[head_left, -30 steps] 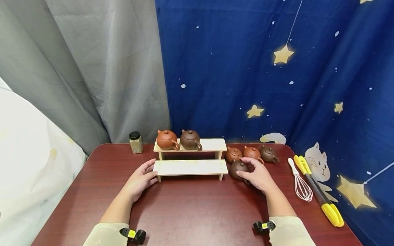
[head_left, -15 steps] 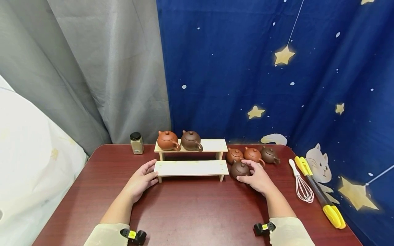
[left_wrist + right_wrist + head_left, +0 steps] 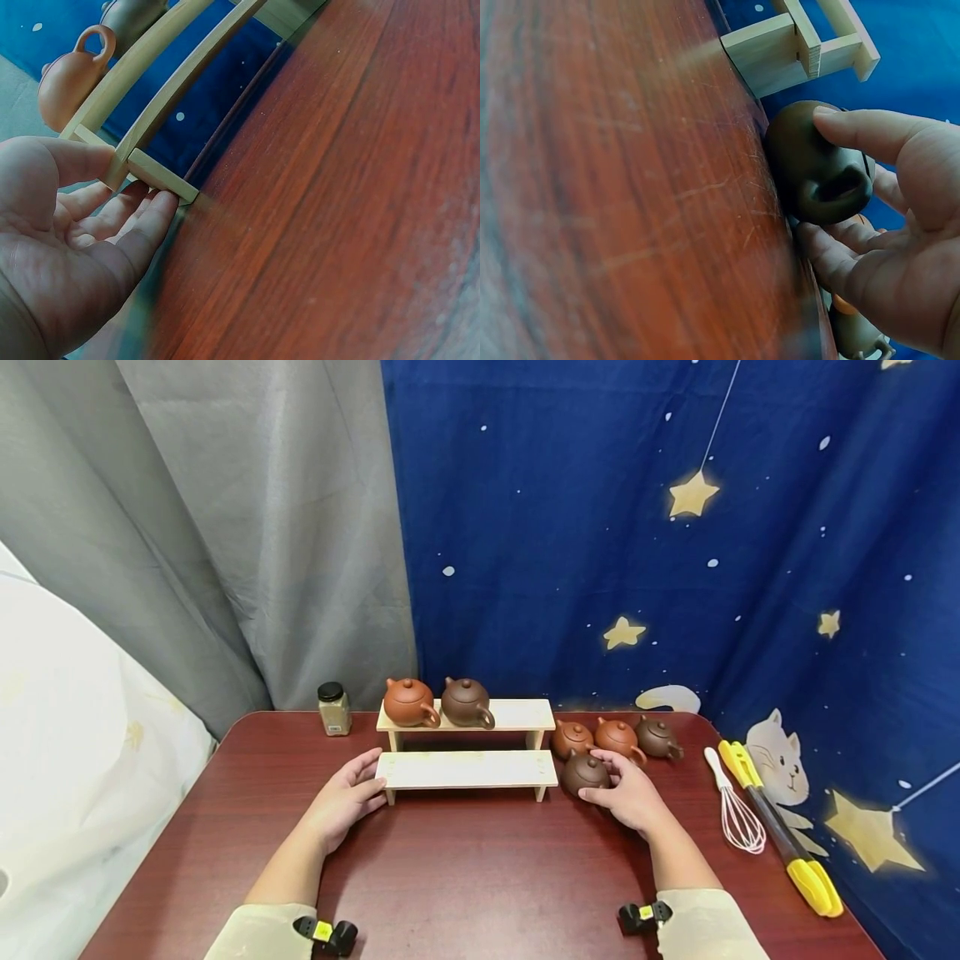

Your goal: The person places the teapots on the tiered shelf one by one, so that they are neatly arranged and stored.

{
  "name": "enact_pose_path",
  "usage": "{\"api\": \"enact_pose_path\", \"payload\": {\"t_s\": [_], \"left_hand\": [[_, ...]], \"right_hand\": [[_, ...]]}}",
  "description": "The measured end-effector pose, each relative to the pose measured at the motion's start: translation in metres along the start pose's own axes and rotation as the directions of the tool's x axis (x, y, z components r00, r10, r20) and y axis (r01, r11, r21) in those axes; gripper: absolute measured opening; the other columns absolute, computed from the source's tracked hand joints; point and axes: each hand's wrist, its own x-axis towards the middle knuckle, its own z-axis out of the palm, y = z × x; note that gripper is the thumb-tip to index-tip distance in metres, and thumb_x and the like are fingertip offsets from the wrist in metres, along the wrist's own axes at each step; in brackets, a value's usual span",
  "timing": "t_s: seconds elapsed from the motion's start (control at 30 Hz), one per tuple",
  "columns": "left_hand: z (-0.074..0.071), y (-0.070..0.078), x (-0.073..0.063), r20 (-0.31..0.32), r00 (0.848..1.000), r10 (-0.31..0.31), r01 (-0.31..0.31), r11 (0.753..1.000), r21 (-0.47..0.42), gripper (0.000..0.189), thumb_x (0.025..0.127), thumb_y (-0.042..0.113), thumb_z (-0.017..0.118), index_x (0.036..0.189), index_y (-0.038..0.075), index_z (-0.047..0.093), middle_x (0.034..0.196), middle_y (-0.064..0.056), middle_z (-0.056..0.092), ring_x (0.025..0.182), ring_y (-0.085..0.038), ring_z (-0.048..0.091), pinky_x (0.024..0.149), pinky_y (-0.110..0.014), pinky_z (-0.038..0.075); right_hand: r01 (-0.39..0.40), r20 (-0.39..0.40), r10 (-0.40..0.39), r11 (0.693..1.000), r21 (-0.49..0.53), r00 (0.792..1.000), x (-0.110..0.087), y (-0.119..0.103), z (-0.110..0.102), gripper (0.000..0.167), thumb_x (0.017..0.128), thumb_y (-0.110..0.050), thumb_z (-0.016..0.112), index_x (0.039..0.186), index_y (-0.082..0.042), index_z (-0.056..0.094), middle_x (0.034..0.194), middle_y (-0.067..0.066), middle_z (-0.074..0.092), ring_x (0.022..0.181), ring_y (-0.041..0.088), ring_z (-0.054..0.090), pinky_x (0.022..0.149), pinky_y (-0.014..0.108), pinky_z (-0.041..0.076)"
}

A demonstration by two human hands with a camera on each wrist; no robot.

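My left hand [image 3: 347, 799] holds the left end of a two-step wooden shelf [image 3: 465, 768]. In the left wrist view its thumb lies on the board's end and its fingers are at the leg. Beside the shelf's right end, my right hand [image 3: 632, 792] grips a dark brown teapot [image 3: 583, 772] standing on the table. The right wrist view shows the thumb on the pot's side above the handle [image 3: 838, 193], with other fingers around the far side. On the upper step sit a reddish-brown teapot [image 3: 406, 703] and another dark brown teapot [image 3: 463, 702].
Behind the gripped pot stand two reddish-brown teapots [image 3: 572, 739] and a dark one [image 3: 656, 737], close together. A jar with a black lid [image 3: 333, 710] is left of the shelf. A whisk [image 3: 739, 814] and yellow-ended tongs [image 3: 780, 827] lie along the table's right side.
My right thumb has shifted lower on the dark teapot, and its handle, visible earlier from the head, is now hidden. My left hand and the shelf stay in place.
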Motion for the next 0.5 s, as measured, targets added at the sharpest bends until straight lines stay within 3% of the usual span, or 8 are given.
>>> {"api": "enact_pose_path", "payload": {"t_s": [0.27, 0.5], "left_hand": [[-0.001, -0.001, 0.001, 0.006, 1.0, 0.003, -0.003, 1.0, 0.003, 0.072, 0.111, 0.012, 0.055, 0.172, 0.009, 0.017, 0.173, -0.021, 0.031, 0.131, -0.012, 0.058, 0.103, -0.028, 0.056], [-0.001, 0.0, 0.0, 0.009, 1.0, 0.006, -0.006, 1.0, 0.002, 0.072, 0.111, 0.012, 0.056, 0.172, 0.009, 0.017, 0.173, -0.021, 0.031, 0.131, -0.012, 0.058, 0.104, -0.029, 0.056]], "right_hand": [[0.012, -0.011, -0.012, 0.999, 0.032, 1.0, -0.003, -0.011, -0.006, 0.075, 0.087, -0.031, 0.09, 0.152, -0.017, 0.056, 0.145, 0.017, 0.065, 0.127, 0.034, 0.064, 0.1, 0.041, 0.052], [0.078, -0.043, -0.075, 0.995, 0.069, 0.996, -0.012, -0.038, -0.017, 0.075, 0.084, -0.029, 0.093, 0.15, -0.019, 0.058, 0.148, 0.012, 0.063, 0.131, 0.036, 0.06, 0.103, 0.042, 0.05]]}}
